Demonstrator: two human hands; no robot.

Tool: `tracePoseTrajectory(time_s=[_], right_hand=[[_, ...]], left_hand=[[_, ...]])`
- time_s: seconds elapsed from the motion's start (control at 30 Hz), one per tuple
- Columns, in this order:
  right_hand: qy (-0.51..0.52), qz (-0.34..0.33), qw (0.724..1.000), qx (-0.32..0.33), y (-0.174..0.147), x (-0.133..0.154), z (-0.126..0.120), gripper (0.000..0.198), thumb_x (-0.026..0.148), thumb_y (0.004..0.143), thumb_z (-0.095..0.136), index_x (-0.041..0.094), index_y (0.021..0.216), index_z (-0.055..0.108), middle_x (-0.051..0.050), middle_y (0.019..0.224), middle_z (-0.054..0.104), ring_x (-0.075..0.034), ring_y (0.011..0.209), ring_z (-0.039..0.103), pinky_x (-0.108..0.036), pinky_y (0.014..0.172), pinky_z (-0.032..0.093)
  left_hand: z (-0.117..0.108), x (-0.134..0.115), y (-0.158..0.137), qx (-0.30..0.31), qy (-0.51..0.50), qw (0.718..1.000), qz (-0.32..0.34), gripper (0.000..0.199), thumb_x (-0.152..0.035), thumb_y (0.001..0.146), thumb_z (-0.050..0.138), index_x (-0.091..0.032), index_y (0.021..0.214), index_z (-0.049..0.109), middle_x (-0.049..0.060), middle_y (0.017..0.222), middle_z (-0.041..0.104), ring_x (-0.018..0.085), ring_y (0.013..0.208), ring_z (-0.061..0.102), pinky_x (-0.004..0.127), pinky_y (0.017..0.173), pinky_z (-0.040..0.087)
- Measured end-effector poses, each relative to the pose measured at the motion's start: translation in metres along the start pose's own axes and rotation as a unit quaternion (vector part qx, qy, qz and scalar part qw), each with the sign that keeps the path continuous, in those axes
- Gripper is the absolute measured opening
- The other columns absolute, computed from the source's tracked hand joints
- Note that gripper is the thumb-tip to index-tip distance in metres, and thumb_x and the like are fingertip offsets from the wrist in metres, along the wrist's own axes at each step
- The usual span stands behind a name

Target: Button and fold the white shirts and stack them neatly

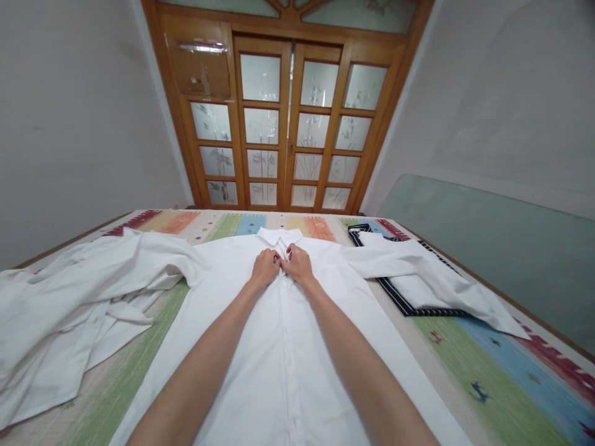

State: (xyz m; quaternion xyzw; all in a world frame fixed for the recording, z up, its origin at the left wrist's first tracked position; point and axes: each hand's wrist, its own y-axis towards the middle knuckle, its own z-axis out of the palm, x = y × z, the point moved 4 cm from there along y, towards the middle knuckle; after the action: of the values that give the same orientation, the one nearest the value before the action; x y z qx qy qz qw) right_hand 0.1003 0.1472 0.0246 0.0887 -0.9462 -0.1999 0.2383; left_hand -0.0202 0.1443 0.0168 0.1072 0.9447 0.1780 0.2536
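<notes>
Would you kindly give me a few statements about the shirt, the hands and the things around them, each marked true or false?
1. Both hands, the left hand and the right hand, rest on the white shirt just below its collar. True.
2. The shirt lies face down. False: its collar and front placket face up.
3. A crumpled white cloth lies to the left of the shirt. True.
4. The shirt's right-hand sleeve lies over a folded garment with dark striped edging. True.
5. The bed cover is plain grey. False: it has coloured stripes of green, blue, orange and red.
6. The wooden doors behind stand wide open. False: they look closed.
</notes>
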Motion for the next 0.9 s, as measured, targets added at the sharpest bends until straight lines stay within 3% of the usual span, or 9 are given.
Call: tracePoseTrajectory(time_s=[0.13,0.33,0.57,0.9], right_hand=[[-0.008,0.041,0.999,-0.009,0.002,-0.002,0.000,0.014,0.023,0.077,0.057,0.016,0.084,0.067,-0.009,0.083,0.072,-0.020,0.080,0.064,-0.026,0.072,0.042],[0.036,0.093,0.995,-0.019,0.006,-0.008,-0.001,0.020,0.024,0.080,0.055,0.015,0.076,0.072,-0.009,0.079,0.074,-0.018,0.076,0.066,-0.024,0.072,0.043],[0.077,0.073,0.994,0.028,0.005,-0.009,0.003,0.017,0.026,0.078,0.057,0.019,0.075,0.073,-0.005,0.079,0.074,-0.016,0.076,0.066,-0.022,0.067,0.043],[0.165,0.039,0.985,0.021,0.009,-0.013,0.005,0.018,0.019,0.080,0.053,0.017,0.073,0.070,-0.002,0.074,0.071,-0.013,0.071,0.062,-0.020,0.066,0.042]], left_hand=[[0.001,0.000,0.000,-0.002,0.001,1.000,-0.006,0.012,-0.018,0.084,0.055,-0.018,0.084,0.067,0.008,0.085,0.066,0.022,0.090,0.061,0.033,0.081,0.046],[0.001,-0.002,0.000,0.000,0.029,1.000,-0.011,0.011,-0.021,0.085,0.055,-0.017,0.083,0.065,0.009,0.086,0.067,0.023,0.092,0.062,0.032,0.082,0.046],[0.002,0.001,0.001,0.018,0.016,1.000,0.000,0.009,-0.019,0.086,0.055,-0.017,0.085,0.063,0.008,0.089,0.067,0.022,0.093,0.062,0.033,0.083,0.045],[0.004,0.008,0.004,0.000,-0.083,0.996,0.015,0.009,-0.019,0.088,0.050,-0.019,0.087,0.059,0.006,0.089,0.067,0.020,0.087,0.062,0.034,0.083,0.047]])
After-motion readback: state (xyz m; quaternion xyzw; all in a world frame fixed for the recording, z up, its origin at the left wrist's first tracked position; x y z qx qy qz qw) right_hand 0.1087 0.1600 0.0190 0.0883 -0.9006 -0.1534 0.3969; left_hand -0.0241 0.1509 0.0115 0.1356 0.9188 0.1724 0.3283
